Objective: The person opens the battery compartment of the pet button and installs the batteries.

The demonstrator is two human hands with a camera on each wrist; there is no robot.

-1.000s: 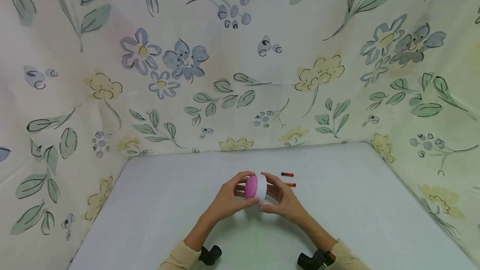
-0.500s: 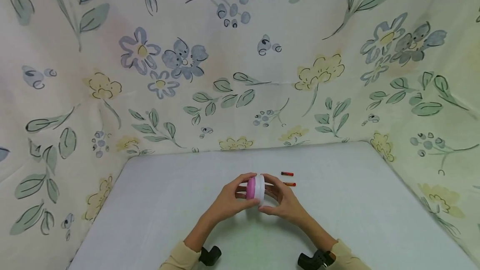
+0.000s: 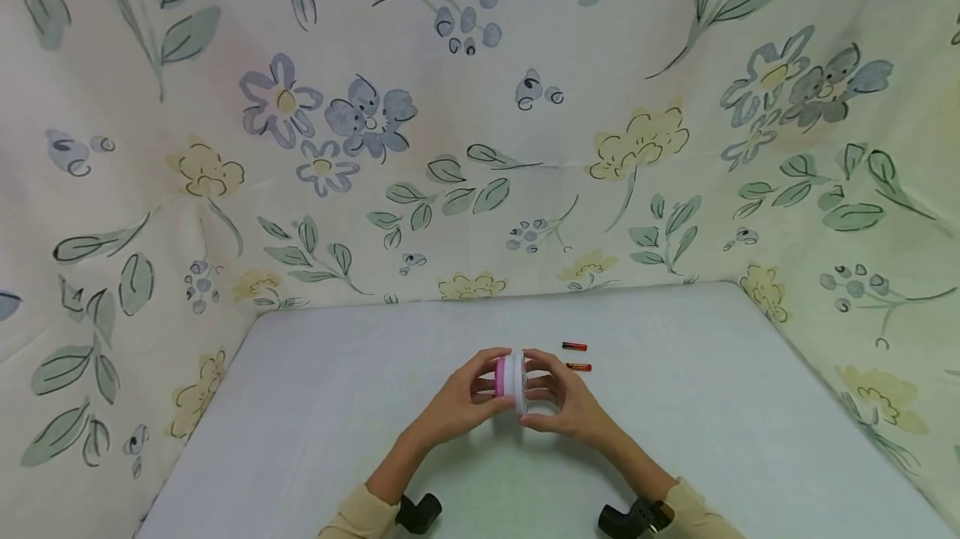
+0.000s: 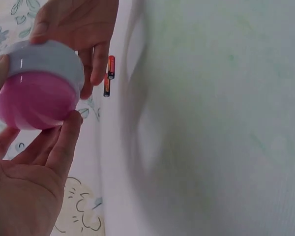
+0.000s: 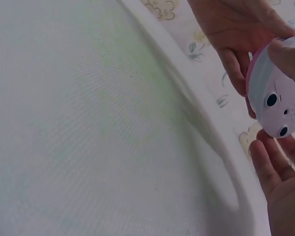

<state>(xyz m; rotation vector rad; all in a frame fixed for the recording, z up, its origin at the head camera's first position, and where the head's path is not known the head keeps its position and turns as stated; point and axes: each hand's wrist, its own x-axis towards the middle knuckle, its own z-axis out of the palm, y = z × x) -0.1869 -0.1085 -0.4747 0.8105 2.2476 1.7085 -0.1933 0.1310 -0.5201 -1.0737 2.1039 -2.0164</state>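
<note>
The pink-and-white device [image 4: 37,98] looks like smooth, glossy plastic; the bench cover [image 3: 300,406], finely textured matt cloth; the floral backdrop [image 3: 480,127], creased matt fabric.

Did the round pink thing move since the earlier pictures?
Yes, the round pink thing turned, showing less pink and more white in the head view, but stayed just left of the batteries.

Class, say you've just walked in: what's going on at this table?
A person holds a round pink-and-white object up above the white table. Their left hand grips it from the pink side, their right hand from the white side, which bears dark ovals. Two red-and-black batteries lie untouched beyond the right hand.
</note>
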